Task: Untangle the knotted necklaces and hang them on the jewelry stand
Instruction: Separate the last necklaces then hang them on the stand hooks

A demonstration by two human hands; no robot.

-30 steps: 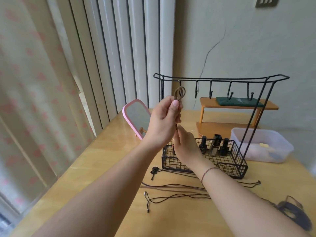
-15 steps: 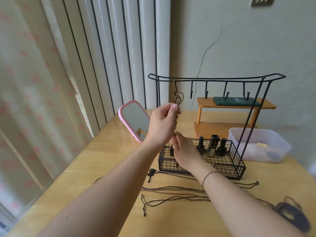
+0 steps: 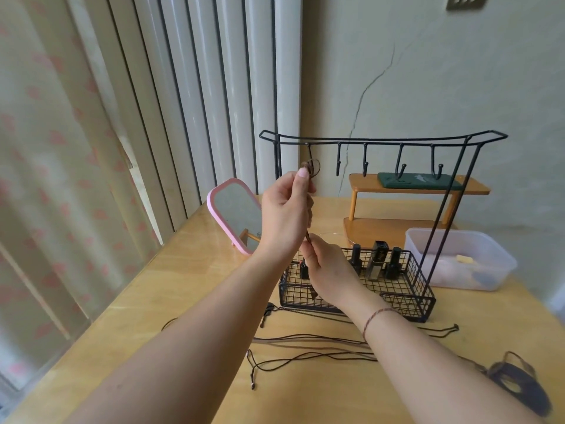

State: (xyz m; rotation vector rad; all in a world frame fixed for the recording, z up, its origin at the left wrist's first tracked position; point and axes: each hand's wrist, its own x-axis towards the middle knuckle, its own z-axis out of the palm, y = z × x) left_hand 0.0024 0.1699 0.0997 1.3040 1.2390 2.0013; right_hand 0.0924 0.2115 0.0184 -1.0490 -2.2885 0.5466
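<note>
A black wire jewelry stand (image 3: 382, 138) with a row of hooks and a basket base stands on the wooden table. My left hand (image 3: 286, 214) pinches the loop end of a brown cord necklace (image 3: 312, 166) right at the leftmost hook. Lower down, my right hand (image 3: 328, 267) pinches the same cord in front of the basket. Several dark cord necklaces (image 3: 308, 347) lie loose on the table near the stand's front. Whether the loop sits over the hook cannot be told.
A pink-framed mirror (image 3: 235, 214) leans left of the stand. Small dark bottles (image 3: 377, 260) stand in the basket. Behind are a small wooden shelf (image 3: 397, 206) and a clear plastic tub (image 3: 458, 258). A dark pendant (image 3: 516, 384) lies at the right.
My left hand has carried the cord's loop up and slightly right, from below the top bar to the leftmost hook. My right hand stays low on the cord.
</note>
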